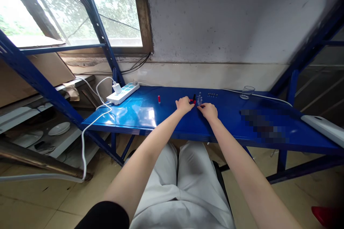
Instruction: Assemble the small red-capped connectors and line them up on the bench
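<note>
Near the middle of the blue table (134, 114), my left hand (184, 105) has its fingers closed around a small red tube (194, 102). A small black piece (194, 97) stands right by those fingertips. My right hand (209, 111) is just to the right, thumb and fingers pinched at the near edge of a cluster of small clear plastic pieces (199, 99). What lies between those fingertips is too small to make out. Another little red tube with a pale end (159, 99) stands apart on the left. Several tiny metal pieces (213, 95) sit in a row behind my right hand.
A white power strip (125, 93) with a plugged-in charger lies at the back left, its cable hanging over the edge. A clear glass (246, 93) stands at the back right. Further right are a blurred-out dark object (263, 127) and a white device (324, 127). Blue posts flank the table.
</note>
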Tool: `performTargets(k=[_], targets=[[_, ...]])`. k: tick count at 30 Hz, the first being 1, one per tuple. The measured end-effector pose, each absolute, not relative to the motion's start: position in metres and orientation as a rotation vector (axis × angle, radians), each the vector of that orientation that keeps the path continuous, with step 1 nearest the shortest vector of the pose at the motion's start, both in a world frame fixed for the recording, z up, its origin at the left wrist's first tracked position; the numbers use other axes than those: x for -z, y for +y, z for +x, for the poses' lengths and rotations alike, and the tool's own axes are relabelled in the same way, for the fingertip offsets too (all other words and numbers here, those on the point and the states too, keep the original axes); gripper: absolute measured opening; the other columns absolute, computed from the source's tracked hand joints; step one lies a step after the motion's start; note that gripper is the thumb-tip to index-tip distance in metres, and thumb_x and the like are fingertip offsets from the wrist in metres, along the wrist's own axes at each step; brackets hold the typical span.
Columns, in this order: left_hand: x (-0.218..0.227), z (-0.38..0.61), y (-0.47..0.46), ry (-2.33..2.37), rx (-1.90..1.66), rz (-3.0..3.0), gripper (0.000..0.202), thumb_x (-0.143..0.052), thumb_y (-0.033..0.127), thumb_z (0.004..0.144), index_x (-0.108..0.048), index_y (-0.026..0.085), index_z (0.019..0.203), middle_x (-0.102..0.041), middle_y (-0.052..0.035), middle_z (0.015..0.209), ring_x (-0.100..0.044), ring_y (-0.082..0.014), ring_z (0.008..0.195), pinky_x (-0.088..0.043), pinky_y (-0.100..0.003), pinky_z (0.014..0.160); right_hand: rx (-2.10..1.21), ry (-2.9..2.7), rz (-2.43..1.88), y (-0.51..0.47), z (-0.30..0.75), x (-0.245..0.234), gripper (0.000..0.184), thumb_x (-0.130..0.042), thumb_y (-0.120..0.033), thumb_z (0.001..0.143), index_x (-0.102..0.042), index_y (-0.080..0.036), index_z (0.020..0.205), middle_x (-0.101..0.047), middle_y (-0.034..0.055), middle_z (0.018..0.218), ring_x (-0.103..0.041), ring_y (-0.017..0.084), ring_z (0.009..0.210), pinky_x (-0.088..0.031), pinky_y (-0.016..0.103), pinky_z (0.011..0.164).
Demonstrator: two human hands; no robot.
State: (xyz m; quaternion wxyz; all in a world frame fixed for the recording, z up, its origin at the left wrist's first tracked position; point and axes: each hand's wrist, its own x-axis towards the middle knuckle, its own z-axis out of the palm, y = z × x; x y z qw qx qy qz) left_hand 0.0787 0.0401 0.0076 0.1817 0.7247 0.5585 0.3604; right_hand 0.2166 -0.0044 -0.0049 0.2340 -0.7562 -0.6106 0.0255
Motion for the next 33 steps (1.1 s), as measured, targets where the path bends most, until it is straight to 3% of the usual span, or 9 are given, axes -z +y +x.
performTargets(k=[4, 8, 14, 20, 25, 29, 33], targets=[[-0.045, 0.037, 0.05, 1.487, -1.281, 2.166, 0.015, -0.064, 0.026, 0.068, -0.053, 0.019, 0.074, -0.057, -0.0057, 0.072, -0.053, -0.0259, 0.087, -0.029, -0.041, 0.089, -0.092, -1.677, -2.062, -0.008, 0.217, 0.004, 0.033, -0.052, -0.044, 0.078, -0.066, -0.018, 0.094, -0.068, 0.0081, 0.08, -0.062, 0.023, 0.08, -0.042, 0.029, 0.063], [-0.078, -0.015, 0.057, 1.449, -1.328, 2.52, 0.016, -0.053, 0.027, 0.077, -0.054, 0.017, 0.089, -0.057, -0.0123, 0.094, -0.048, -0.0283, 0.1, -0.026, -0.04, 0.092, -0.038, -1.595, -1.992, -0.016, 0.216, 0.003, 0.039, -0.047, -0.049, 0.079, -0.059, -0.016, 0.096, -0.064, 0.0076, 0.072, -0.06, 0.021, 0.071, -0.04, 0.028, 0.06], [-0.073, -0.064, 0.055, 1.75, -0.837, 2.752, 0.031, -0.035, 0.037, 0.087, -0.053, 0.014, 0.098, -0.057, -0.0164, 0.1, -0.049, -0.029, 0.103, -0.03, -0.039, 0.089, 0.25, -1.434, -1.639, -0.026, 0.207, 0.0, 0.029, -0.037, -0.044, 0.085, -0.051, -0.019, 0.083, -0.054, 0.0015, 0.057, -0.051, 0.015, 0.052, -0.033, 0.024, 0.05], [-0.049, -0.068, 0.049, 2.015, -0.375, 2.675, 0.042, -0.018, 0.039, 0.091, -0.044, 0.014, 0.114, -0.06, -0.0145, 0.102, -0.058, -0.0269, 0.096, -0.039, -0.036, 0.08, 0.554, -1.783, -1.196, -0.023, 0.187, -0.002, 0.022, -0.042, -0.036, 0.084, -0.049, -0.019, 0.071, -0.051, -0.0006, 0.051, -0.048, 0.011, 0.046, -0.031, 0.022, 0.048], [-0.035, -0.066, 0.051, 1.989, -0.252, 2.554, 0.029, -0.03, 0.024, 0.088, -0.049, 0.015, 0.108, -0.062, -0.0147, 0.098, -0.061, -0.026, 0.091, -0.042, -0.033, 0.074, 0.513, -1.896, -1.117, -0.019, 0.161, -0.005, 0.021, -0.04, -0.033, 0.085, -0.051, -0.019, 0.076, -0.055, 0.0006, 0.057, -0.051, 0.011, 0.051, -0.032, 0.022, 0.05], [-0.025, -0.059, 0.051, 1.965, -0.679, 2.303, 0.021, -0.037, 0.021, 0.085, -0.053, 0.016, 0.097, -0.063, -0.0131, 0.09, -0.061, -0.0246, 0.085, -0.042, -0.032, 0.071, 0.305, -1.854, -1.188, -0.011, 0.133, -0.01, 0.022, -0.037, -0.036, 0.087, -0.051, -0.019, 0.083, -0.054, 0.0, 0.059, -0.05, 0.011, 0.051, -0.03, 0.022, 0.049], [-0.017, -0.037, 0.043, 1.581, -1.381, 1.858, 0.03, -0.029, 0.027, 0.09, -0.053, 0.017, 0.076, -0.058, -0.0049, 0.069, -0.055, -0.0139, 0.063, -0.04, -0.025, 0.06, -0.028, -1.719, -1.302, -0.001, 0.108, -0.014, 0.027, -0.034, -0.043, 0.088, -0.048, -0.021, 0.087, -0.055, 0.0001, 0.063, -0.051, 0.014, 0.054, -0.028, 0.023, 0.048]])
